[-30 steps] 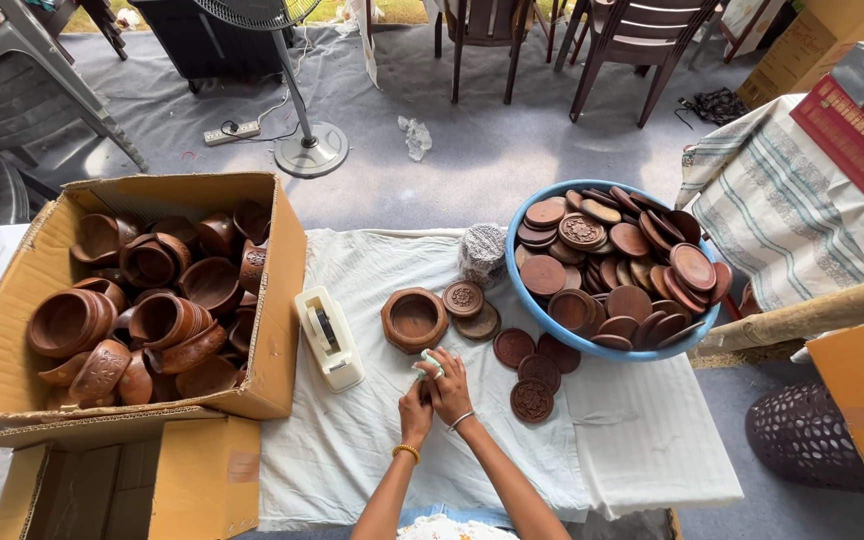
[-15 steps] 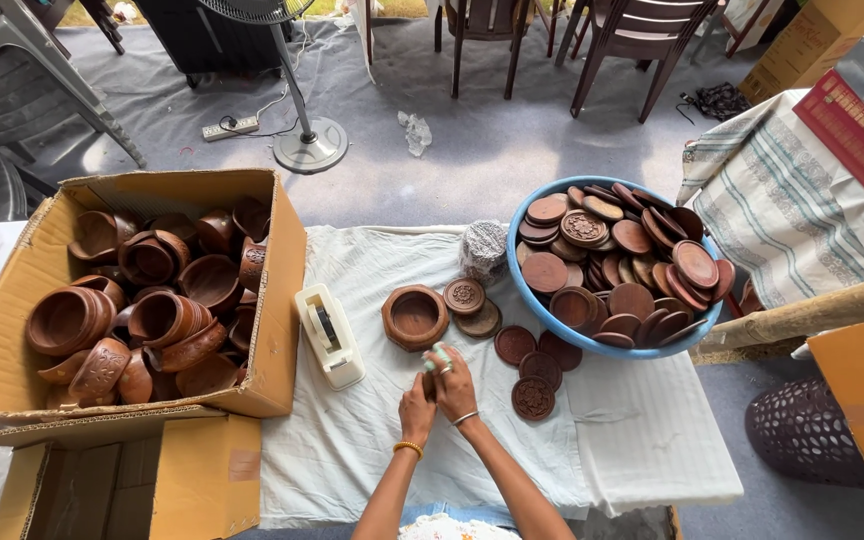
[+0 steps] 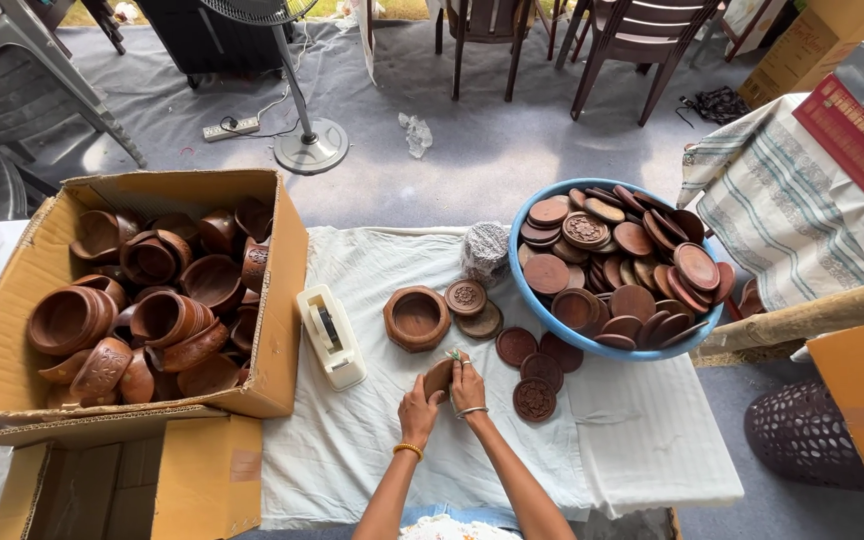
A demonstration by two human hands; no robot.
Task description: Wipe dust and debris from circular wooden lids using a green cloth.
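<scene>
While hands (image 3: 442,390) grip one lid (image 3: 439,377), one bowl (image 3: 416,318)

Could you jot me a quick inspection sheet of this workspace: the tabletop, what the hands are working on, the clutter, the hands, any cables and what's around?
Surface: table under a white cloth, wrinkled.
Job's things: small round wooden lid held on edge between both hands; open wooden bowl just beyond.
Clutter: white tape dispenser; loose carved lids on the cloth; blue basin heaped with lids; cardboard box full of wooden bowls.
Hands: left hand and right hand both grip the lid; bangles on both wrists.
Cables: power strip with cord on the floor.
Surroundings: standing fan base, brown chairs, grey floor covering.
</scene>
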